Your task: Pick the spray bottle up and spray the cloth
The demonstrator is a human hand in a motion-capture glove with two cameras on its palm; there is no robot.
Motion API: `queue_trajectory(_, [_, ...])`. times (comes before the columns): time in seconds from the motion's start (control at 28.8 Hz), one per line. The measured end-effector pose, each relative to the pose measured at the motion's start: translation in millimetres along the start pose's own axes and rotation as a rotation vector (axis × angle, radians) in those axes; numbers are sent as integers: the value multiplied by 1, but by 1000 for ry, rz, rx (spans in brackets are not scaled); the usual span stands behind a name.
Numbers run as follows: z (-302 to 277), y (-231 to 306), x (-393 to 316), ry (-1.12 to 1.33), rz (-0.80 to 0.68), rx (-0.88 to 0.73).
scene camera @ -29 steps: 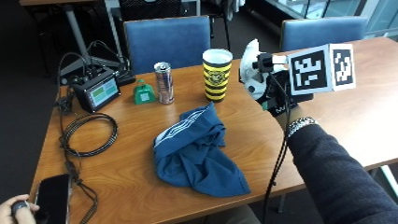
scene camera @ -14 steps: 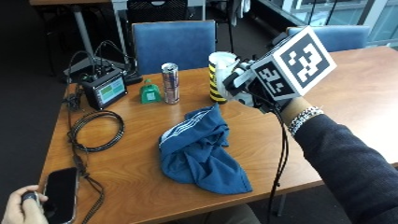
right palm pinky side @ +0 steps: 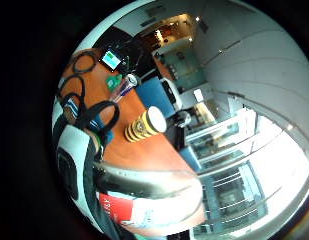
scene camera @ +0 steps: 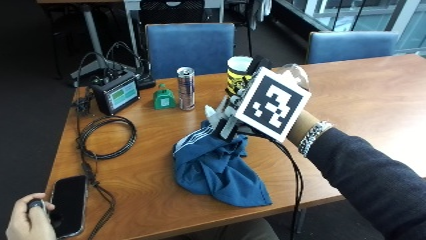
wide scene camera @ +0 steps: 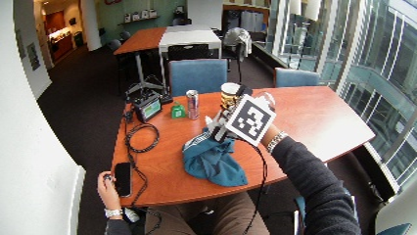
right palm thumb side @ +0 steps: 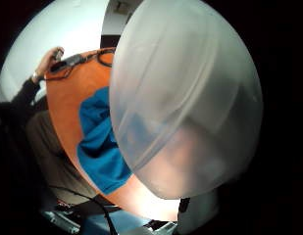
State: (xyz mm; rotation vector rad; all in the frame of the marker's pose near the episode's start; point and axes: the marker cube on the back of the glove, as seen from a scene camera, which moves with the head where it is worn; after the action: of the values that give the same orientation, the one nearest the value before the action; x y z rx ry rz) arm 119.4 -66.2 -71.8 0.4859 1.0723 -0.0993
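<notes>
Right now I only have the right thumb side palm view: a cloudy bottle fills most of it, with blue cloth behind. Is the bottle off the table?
Observer: Yes. In the outside view the right hand holds the spray bottle in the air, just above the blue cloth.
Operator: Is anything standing close by that my view hides?
Observer: A drink can and a yellow and black cup stand upright on the table behind the hand, on the far side of the cloth.
</notes>
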Motion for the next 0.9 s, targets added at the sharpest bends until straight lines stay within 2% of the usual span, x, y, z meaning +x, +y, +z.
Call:
queue_trajectory(0.42, [17,9,-66,15,-190,-74])
queue_trajectory(0.69, [27,19,-79,22,-213,-120])
queue_trajectory(0.9, [20,8,-69,33,-182,-97])
